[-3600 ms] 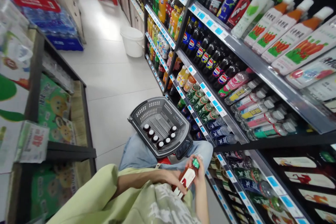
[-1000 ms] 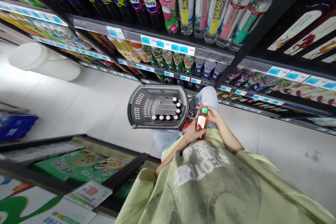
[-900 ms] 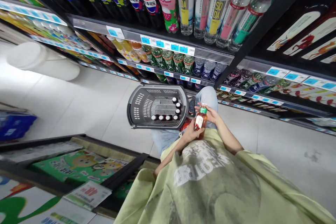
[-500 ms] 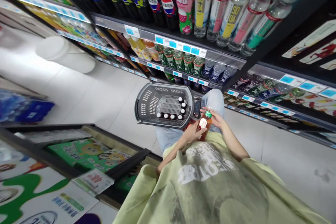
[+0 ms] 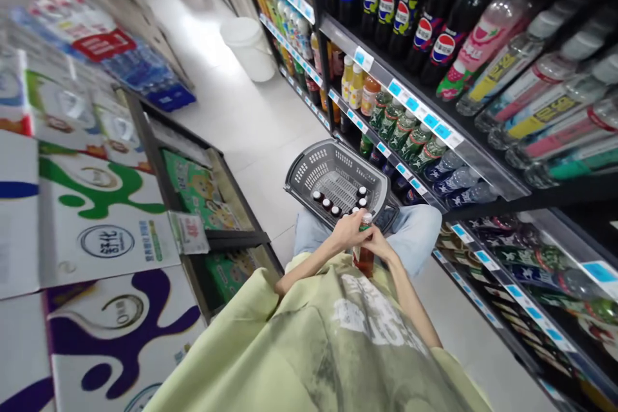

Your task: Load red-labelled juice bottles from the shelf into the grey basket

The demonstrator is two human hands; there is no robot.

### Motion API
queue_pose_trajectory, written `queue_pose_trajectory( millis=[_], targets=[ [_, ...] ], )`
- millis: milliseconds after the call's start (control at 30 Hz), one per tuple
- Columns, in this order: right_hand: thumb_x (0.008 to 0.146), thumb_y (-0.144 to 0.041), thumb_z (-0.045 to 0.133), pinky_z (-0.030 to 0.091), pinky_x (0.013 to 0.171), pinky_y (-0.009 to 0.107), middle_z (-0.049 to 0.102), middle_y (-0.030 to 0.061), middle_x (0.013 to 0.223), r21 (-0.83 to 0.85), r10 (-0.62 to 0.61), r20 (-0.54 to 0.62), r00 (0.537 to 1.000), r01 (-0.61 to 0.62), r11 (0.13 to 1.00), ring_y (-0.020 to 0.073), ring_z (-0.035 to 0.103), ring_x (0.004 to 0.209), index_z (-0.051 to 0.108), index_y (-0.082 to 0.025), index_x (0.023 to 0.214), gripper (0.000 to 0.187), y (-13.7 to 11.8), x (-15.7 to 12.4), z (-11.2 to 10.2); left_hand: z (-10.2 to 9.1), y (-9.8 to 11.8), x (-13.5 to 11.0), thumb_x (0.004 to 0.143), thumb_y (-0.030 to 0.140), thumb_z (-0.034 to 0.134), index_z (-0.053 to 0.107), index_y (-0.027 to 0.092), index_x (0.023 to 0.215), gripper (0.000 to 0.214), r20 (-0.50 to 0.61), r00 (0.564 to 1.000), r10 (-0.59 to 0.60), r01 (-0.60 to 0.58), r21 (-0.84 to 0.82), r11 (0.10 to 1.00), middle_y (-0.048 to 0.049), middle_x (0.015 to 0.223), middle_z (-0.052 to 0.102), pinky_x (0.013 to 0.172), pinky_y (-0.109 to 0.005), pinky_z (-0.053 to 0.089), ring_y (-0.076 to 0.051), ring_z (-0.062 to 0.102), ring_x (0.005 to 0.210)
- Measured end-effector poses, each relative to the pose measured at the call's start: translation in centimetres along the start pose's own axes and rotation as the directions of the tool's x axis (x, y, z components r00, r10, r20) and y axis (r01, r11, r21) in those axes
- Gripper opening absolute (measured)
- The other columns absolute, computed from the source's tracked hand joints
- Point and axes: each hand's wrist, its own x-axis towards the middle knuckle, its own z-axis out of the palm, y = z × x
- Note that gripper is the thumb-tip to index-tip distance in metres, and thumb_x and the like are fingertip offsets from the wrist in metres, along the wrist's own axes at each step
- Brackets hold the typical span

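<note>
Close to my lap is a bottle of amber-brown drink (image 5: 364, 261) with a white cap and a green band at its neck. My left hand (image 5: 350, 230) grips it from the left, fingers over the neck just under the cap. From the other side my right hand (image 5: 379, 244) closes round the upper part, and the fingertips of both hands meet there. Beyond them a grey plastic shopping basket (image 5: 313, 161) rests against my knees. Several dark bottles with white caps (image 5: 327, 204) stand inside along its near and right sides; my left hand partly covers some.
A drinks shelf (image 5: 386, 98) with cola, soda and juice bottles runs along the right. Stacked milk cartons (image 5: 106, 206) and a dark-framed display (image 5: 207, 232) flank my left. Farther off are a white bucket (image 5: 248, 51) and wrapped water bottles (image 5: 140, 71) on the tiled floor (image 5: 261, 161).
My view has turned, so the shelf now slants more steeply and more cartons show on the left. My left hand has shifted from the bottle's body up to its neck.
</note>
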Motion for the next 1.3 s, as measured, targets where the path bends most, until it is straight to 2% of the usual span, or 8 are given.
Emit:
queue_pose_trajectory(
  millis=[267,367,467,633,867,1067,1200,1300],
  targets=[
    [0.073,-0.041,0.09,0.052,0.119,0.053,0.068,0.0151,0.147,-0.425,-0.069,-0.007,0.998,0.059,0.903,0.0343,0.066,0.134,0.057,-0.021,0.149,0.085,0.4,-4.2,1.3,-2.3,-3.0,-1.6,0.101,0.046,0.067,0.068,0.022,0.098,0.025,-0.008,0.999,-0.052,0.052,0.004,0.999,-0.0051,0.079,0.073,0.07,-0.03,0.042,-0.027,0.074,0.082],
    [0.095,-0.042,0.07,0.05,0.123,0.048,0.066,0.0153,0.152,-0.501,-0.18,-0.102,0.978,0.106,0.859,0.0312,0.063,0.14,0.059,-0.023,0.15,0.059,2.1,-8.1,0.6,-2.8,-3.9,-3.0,0.1,0.044,0.064,0.066,0.022,0.096,0.022,-0.094,0.99,-0.109,0.093,-0.157,0.983,-0.0007,0.071,0.068,0.066,-0.028,0.04,-0.021,0.067,0.07],
    [0.103,-0.035,0.058,0.054,0.118,0.048,0.076,0.0151,0.133,-0.607,-0.329,-0.25,0.911,0.117,0.786,0.0315,0.07,0.129,0.073,-0.023,0.127,0.03,4.5,-12.0,-0.6,-3.7,-5.4,-2.7,0.099,0.045,0.065,0.065,0.022,0.099,0.023,-0.206,0.959,-0.195,0.139,-0.258,0.956,0.0001,0.075,0.069,0.067,-0.027,0.042,-0.019,0.066,0.07],
    [0.102,-0.023,0.052,0.061,0.106,0.049,0.082,0.01,0.106,-0.699,-0.537,-0.365,0.761,0.158,0.698,0.0309,0.078,0.11,0.075,-0.026,0.097,0.023,6.5,-14.1,-2.2,-5.6,-9.3,1.9,0.1,0.045,0.068,0.065,0.019,0.112,0.029,-0.369,0.882,-0.292,0.247,-0.164,0.955,-0.0061,0.086,0.075,0.075,-0.03,0.05,-0.025,0.072,0.082],
    [0.093,-0.014,0.059,0.07,0.084,0.052,0.084,0.0023,0.097,-0.739,-0.695,-0.333,0.637,0.281,0.613,0.0335,0.083,0.091,0.074,-0.034,0.1,0.027,6.4,-12.7,-2.3,-7.2,-15.9,9.2,0.111,0.049,0.051,0.058,0.013,0.138,0.045,-0.261,0.929,-0.262,0.329,0.258,0.909,-0.0215,0.128,0.073,0.091,-0.04,0.056,-0.037,0.074,0.111],
    [0.08,-0.023,0.061,0.07,0.071,0.073,0.086,-0.0036,0.097,-0.672,-0.645,-0.393,0.656,0.274,0.688,0.0502,0.082,0.085,0.075,-0.056,0.113,0.049,8.5,-12.4,-1.9,-7.5,-22.0,12.2,0.111,0.036,0.045,0.048,0.01,0.152,0.048,-0.162,0.885,-0.437,0.466,0.318,0.825,-0.0246,0.143,0.064,0.096,-0.042,0.056,-0.037,0.067,0.127],
    [0.059,-0.03,0.062,0.061,0.05,0.079,0.081,-0.0105,0.091,-0.709,-0.708,-0.351,0.613,0.319,0.629,0.0587,0.073,0.072,0.055,-0.077,0.14,0.095,12.2,-11.3,-2.6,-6.6,-25.3,12.5,0.105,0.023,0.052,0.047,0.009,0.152,0.049,-0.149,0.844,-0.515,0.536,0.271,0.8,-0.026,0.142,0.063,0.096,-0.041,0.054,-0.036,0.065,0.125],
    [0.046,-0.03,0.062,0.055,0.043,0.082,0.074,-0.0136,0.102,-0.778,-0.612,-0.084,0.786,0.332,0.533,0.0604,0.068,0.064,0.025,-0.075,0.152,0.122,13.9,-10.4,-3.2,-5.2,-27.3,12.4,0.103,0.017,0.052,0.049,0.009,0.151,0.049,-0.136,0.816,-0.562,0.578,0.224,0.785,-0.0279,0.142,0.062,0.095,-0.043,0.053,-0.038,0.061,0.126]
  ],
)
